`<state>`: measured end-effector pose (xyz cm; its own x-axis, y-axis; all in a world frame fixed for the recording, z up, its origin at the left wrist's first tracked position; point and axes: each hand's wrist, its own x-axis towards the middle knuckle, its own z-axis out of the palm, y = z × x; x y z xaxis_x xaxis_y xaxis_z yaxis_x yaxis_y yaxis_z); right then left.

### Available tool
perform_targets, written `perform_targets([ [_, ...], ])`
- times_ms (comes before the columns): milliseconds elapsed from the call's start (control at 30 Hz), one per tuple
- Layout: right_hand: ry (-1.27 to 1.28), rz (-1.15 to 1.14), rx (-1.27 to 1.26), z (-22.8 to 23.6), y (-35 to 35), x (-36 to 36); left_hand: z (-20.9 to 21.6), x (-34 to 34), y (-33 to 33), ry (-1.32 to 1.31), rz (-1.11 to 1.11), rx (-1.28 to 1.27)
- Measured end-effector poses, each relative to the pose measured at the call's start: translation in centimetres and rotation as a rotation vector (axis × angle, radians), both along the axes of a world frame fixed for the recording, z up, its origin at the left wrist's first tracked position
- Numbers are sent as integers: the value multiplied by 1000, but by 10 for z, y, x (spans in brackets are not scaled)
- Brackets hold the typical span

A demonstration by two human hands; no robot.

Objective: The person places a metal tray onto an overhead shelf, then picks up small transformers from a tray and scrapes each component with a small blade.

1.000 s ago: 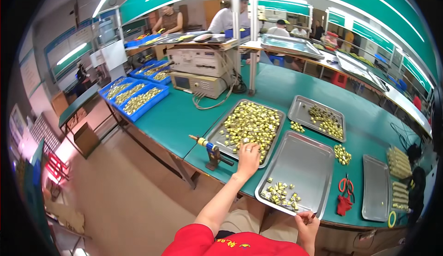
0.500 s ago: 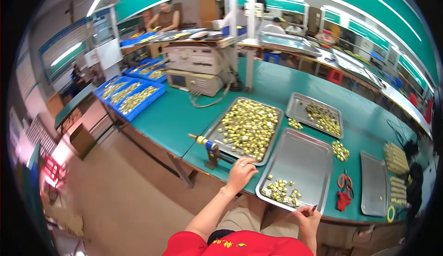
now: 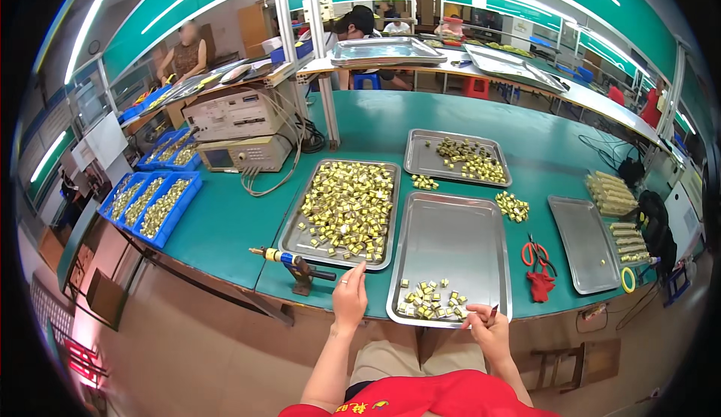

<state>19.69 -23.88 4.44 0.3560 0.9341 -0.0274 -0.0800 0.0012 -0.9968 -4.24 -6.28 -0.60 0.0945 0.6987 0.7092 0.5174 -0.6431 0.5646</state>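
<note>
My left hand (image 3: 350, 297) is at the table's front edge, fingers stretched forward and holding nothing I can make out. It is beside the black handle of a small blue-and-yellow bench fixture (image 3: 299, 268) and just below a metal tray (image 3: 282, 241) heaped with small yellow-wrapped block-shaped components (image 3: 347, 208). My right hand (image 3: 490, 334) is closed around a slim dark pen-like tool (image 3: 493, 312). It rests at the front right rim of a second metal tray (image 3: 451, 229), beside a loose group of the same components (image 3: 429, 300); whether its fingertips touch one is hidden.
A third tray (image 3: 420, 163) of components lies behind, with small piles (image 3: 512, 206) nearby. Orange-handled scissors (image 3: 535, 253), a red cloth-like piece (image 3: 540, 286), a shallow tray (image 3: 582, 244) and yellow tape roll (image 3: 628, 280) lie right. Blue bins (image 3: 188, 191) and instruments (image 3: 236, 113) stand left.
The view has swung right and levelled, so the table sits further left. My left hand has come off the rim of the heaped tray, its fingers straighter. My right hand stays at the front tray's corner.
</note>
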Motion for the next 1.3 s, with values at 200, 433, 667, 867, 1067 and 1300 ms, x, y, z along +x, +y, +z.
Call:
perform_targets([
  [200, -16, -58, 9, -10, 4, 5, 2, 3, -2, 13, 4, -4],
  [433, -65, -84, -30, -6, 2, 10, -4, 1, -2, 40, -3, -7],
  [667, -135, -213, -9, -14, -3, 29, -5, 2, 0, 56, 6, -19],
  [867, -11, -304, 9, -4, -2, 28, -2, 3, 2, 84, 30, 20],
  [1067, 27, -235, 8, -11, -6, 34, 0, 6, -1, 98, 32, 18],
  [1300, 0, -216, -20, -10, -7, 36, -2, 5, 0, 78, 20, 17],
])
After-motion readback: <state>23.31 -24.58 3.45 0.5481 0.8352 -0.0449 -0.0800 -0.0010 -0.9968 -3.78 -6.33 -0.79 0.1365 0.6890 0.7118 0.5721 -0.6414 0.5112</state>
